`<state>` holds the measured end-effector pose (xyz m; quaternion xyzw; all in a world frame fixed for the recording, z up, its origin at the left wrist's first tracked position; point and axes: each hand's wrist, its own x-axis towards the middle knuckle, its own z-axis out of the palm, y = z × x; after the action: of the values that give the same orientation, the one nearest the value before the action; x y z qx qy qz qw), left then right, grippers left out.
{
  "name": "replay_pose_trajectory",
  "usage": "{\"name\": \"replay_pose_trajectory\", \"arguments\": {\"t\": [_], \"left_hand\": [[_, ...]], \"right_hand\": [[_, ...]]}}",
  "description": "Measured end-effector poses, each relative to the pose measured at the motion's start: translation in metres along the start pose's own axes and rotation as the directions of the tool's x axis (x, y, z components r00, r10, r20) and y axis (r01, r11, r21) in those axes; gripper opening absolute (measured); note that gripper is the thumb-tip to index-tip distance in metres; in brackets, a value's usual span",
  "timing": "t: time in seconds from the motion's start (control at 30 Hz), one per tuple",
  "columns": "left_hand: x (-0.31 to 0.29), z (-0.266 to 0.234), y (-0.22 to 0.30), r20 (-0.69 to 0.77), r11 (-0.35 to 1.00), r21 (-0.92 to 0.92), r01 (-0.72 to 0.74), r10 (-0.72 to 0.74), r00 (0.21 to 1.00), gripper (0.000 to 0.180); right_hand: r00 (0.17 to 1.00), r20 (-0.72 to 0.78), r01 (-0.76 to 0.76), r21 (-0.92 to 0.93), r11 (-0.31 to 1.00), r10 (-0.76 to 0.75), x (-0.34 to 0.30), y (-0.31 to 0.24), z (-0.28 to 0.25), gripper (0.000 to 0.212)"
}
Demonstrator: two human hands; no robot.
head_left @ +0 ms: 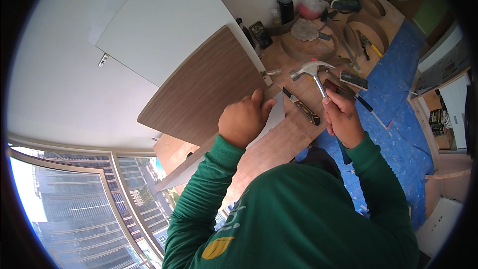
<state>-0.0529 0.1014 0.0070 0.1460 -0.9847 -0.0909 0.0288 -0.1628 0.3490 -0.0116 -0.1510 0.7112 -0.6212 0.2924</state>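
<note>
My right hand (343, 118) is wrapped around the handle of a claw hammer (312, 71), its metal head raised and turned away from me. My left hand (245, 120) is closed over the upper edge of a narrow board (268, 128) with a pale face. Its fingertips are hidden, and the thumb points up and away. Just beyond that hand, a wood-grain panel (201, 87) leans against a larger white panel (164, 25) with metal hinges. Between my hands, a black and orange utility knife (302, 106) lies on the wooden worktop (279, 142).
Rolled wood-grain strips (286, 50), a dark block (354, 80), yellow-handled pliers (371, 46) and a black bottle (285, 8) crowd the worktop's far end. Blue sheeting (393, 134) covers the floor at right. A window (79, 189) stands at lower left.
</note>
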Motion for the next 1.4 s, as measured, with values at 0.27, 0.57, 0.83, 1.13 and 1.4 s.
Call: {"name": "replay_pose_trajectory", "arguments": {"t": [0.27,0.57,0.83,1.13,1.4], "left_hand": [[-0.001,0.002,-0.001,-0.072,0.998,0.011,-0.054,0.054,0.996,0.045],[0.003,-0.007,-0.004,-0.065,0.948,0.053,-0.315,0.318,0.946,0.074],[0.001,-0.007,0.017,-0.152,0.952,0.029,-0.305,0.306,0.94,0.069],[0.019,0.019,0.074,-0.336,0.996,-0.021,0.085,-0.087,0.938,0.032],[0.025,0.018,0.074,-0.396,0.991,-0.028,0.134,-0.134,0.909,0.026]], "right_hand": [[0.995,0.032,-0.1,0.174,0.98,0.096,0.0,0.024,-0.012,0.022],[0.904,0.029,-0.395,-0.331,0.857,0.427,0.05,0.174,-0.087,0.012],[0.979,0.088,-0.067,-0.715,0.696,0.184,0.145,0.295,-0.12,0.024],[0.968,0.232,0.12,-0.77,0.627,0.1,0.223,0.346,-0.107,0.024],[0.903,0.387,0.322,-0.897,0.302,0.186,0.245,0.35,-0.104,0.026]]}}
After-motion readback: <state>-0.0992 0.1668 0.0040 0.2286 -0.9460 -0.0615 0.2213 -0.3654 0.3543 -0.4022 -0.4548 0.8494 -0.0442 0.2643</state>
